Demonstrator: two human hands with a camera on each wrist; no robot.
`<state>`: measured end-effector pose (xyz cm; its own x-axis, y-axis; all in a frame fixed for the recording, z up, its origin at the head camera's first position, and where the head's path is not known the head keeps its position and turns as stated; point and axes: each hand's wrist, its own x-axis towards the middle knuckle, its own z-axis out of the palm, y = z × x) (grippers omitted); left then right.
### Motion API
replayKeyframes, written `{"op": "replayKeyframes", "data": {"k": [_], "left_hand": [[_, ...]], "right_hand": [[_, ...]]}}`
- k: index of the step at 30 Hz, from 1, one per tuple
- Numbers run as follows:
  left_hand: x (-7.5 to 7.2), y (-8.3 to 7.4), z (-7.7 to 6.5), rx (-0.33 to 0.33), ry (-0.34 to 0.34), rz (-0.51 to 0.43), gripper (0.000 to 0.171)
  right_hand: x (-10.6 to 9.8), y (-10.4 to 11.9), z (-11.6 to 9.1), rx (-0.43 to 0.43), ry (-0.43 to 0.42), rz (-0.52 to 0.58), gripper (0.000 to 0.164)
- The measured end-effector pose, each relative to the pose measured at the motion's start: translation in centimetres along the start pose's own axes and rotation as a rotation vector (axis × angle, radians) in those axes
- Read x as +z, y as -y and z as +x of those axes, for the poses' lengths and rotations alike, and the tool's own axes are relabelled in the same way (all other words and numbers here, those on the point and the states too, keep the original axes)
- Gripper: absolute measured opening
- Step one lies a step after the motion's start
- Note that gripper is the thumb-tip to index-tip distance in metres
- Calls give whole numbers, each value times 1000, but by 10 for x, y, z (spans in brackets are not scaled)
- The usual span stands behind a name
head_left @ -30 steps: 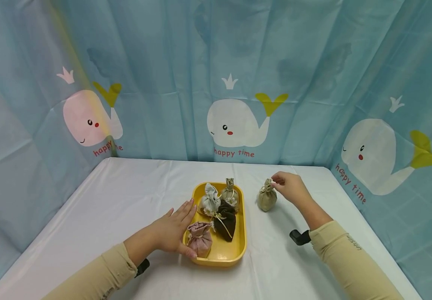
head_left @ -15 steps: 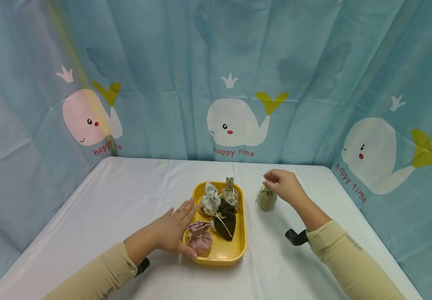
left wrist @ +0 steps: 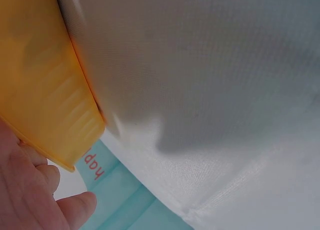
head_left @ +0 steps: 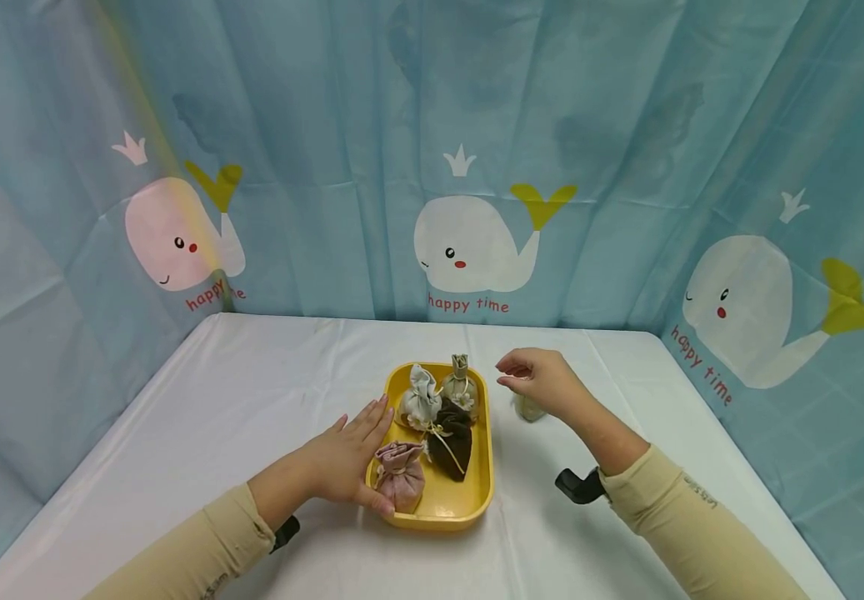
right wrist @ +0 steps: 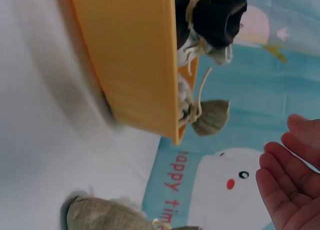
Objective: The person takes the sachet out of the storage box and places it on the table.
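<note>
We saw the left hand (head_left: 347, 460) laid along the left side of a yellow tray (head_left: 448, 507), its fingers fairly straight and pointing to the far side, its thumb at the near left corner; it touched the rim without gripping any of the pouches. The right hand (head_left: 542, 383) hung above the table (head_left: 289, 375), to the right of the tray's far end, with its fingers slightly bent and a gap between them and the thumb, and we saw that it had hold of nothing. Below it, a tan pouch (head_left: 527, 409) rested on the table just to the right of the tray; from the head we saw only a part of it, as the hand covered the rest, but the right wrist view showed the two apart. Inside the tray we counted four tied pouches: a pale grey pouch (head_left: 420, 408) at the far left, an olive pouch (head_left: 460, 389) at the far right, a dark pouch (head_left: 456, 456) nearer than these, right of the middle, and a pink pouch (head_left: 402, 483) at the near left. We noticed beige sleeves (head_left: 690, 517) on both arms, with a black piece (head_left: 580, 486) by the right cuff, and, beyond the table, a blue curtain (head_left: 312, 125) printed with whales (head_left: 469, 250).
</note>
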<state>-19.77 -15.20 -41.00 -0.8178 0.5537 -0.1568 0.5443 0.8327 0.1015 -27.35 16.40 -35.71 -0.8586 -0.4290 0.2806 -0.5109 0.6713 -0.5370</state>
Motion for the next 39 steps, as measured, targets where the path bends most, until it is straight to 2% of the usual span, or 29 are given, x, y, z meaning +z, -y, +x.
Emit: {"op": "replayKeyframes", "data": {"k": [7,14,20,26,31,39], "left_hand": [[1,0,0,-10,5,-21,126],[3,1,1,-8,-4,-17,127],[3,1,1,-8,0,-21,127],[5,2,1,1,-8,-19,127],[5,1,0,4,-12,-9,127],[5,1,0,9,-22,-11,127]], "right_hand": [[7,16,-1,-12,101,-8,15],[17,27,-2,-61,190,16,16],[25,29,-2,-77,277,50,27],[30,32,-4,-24,298,45,34],[34,33,-5,-12,313,29,41],[40,33,-5,-49,332,14,33]]}}
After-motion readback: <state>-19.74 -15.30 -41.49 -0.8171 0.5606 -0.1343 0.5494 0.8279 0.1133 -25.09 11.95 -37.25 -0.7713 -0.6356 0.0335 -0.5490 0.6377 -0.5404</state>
